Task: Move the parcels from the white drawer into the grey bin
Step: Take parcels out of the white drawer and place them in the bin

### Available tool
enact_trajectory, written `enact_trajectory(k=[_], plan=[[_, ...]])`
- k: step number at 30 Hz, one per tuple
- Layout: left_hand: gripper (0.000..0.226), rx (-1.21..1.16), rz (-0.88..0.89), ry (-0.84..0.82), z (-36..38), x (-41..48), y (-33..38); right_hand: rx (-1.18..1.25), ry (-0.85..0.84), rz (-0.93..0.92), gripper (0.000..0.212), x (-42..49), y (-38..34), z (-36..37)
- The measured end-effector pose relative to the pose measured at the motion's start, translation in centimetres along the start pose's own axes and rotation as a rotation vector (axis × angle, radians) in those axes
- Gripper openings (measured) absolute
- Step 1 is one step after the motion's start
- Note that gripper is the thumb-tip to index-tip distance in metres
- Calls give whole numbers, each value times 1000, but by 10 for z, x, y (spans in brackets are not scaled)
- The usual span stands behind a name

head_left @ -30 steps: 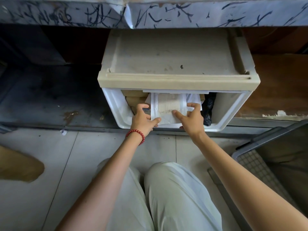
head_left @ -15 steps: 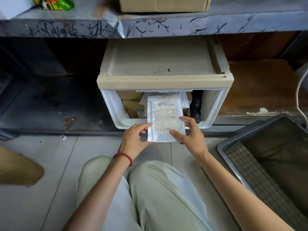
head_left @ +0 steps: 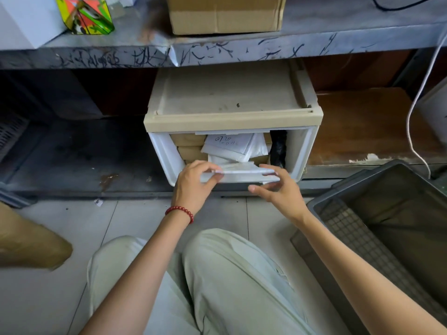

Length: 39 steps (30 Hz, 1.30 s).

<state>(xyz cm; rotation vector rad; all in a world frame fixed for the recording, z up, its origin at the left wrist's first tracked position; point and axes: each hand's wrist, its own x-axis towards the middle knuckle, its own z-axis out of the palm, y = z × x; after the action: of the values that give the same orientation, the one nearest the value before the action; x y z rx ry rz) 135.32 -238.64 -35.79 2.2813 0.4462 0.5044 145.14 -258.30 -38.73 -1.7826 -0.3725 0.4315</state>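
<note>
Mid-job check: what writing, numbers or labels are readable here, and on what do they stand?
"0720": handwritten on the white plastic mailer inside the white plastic drawer; the line beneath is too faint.
Black marker scrawl on the grey shelf edge: illegible.
Small sticker on the floor tile: too small.
Flat white parcel gripped by left hand and right hand: edge-on, no label shows.

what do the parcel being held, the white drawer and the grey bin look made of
Held parcel: probably a white plastic mailer, slightly glossy; thin, seen edge-on and blurred. White drawer: smooth moulded plastic, faintly translucent walls with rounded corners. Grey bin: rigid matt plastic, with a moulded rim and grid-patterned floor.
</note>
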Motion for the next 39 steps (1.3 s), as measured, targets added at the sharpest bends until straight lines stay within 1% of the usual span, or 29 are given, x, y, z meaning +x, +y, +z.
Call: enact_trajectory(k=[2,4,6,8,10,12,14,15,17,18,19,22,24,31,34,36,39], plan=[[12,-12,-52,33,-1,2,3,-105,40,-61,46,3,-2,1],[22,-27,-82,73,-2,4,6,-157,37,-91,44,4,-4,3],[23,-53,-97,90,-2,5,9,-152,27,-84,46,4,-3,5],[20,-90,-115,103,-3,5,11,-125,-3,-42,50,5,0,7],[20,-118,-148,104,-4,7,11,-19,-62,11,53,6,3,9],[20,-135,-182,81,-4,7,9,56,-83,46,53,5,7,8],[23,-175,-219,66,-4,7,8,84,-76,68,49,6,11,6],[31,-196,-231,62,-3,7,8,91,-77,67,44,6,13,4],[55,-234,-231,49,-2,7,10,95,-94,47,37,5,16,0],[63,-254,-230,42,-1,8,12,91,-99,30,37,5,17,-3],[66,-268,-231,37,1,10,14,80,-96,10,36,4,17,-6],[54,-248,-224,30,11,20,22,41,-39,-36,31,3,19,-23],[48,-204,-187,-8,22,29,31,14,11,-39,31,2,22,-41],[46,8,52,-172,93,44,78,-36,209,-11,28,-21,38,-119],[45,80,118,-237,124,40,102,-77,279,6,30,-38,45,-153],[39,126,136,-285,143,37,116,-103,334,38,32,-50,52,-174],[21,121,70,-353,173,32,135,-118,442,107,44,-68,65,-202]])
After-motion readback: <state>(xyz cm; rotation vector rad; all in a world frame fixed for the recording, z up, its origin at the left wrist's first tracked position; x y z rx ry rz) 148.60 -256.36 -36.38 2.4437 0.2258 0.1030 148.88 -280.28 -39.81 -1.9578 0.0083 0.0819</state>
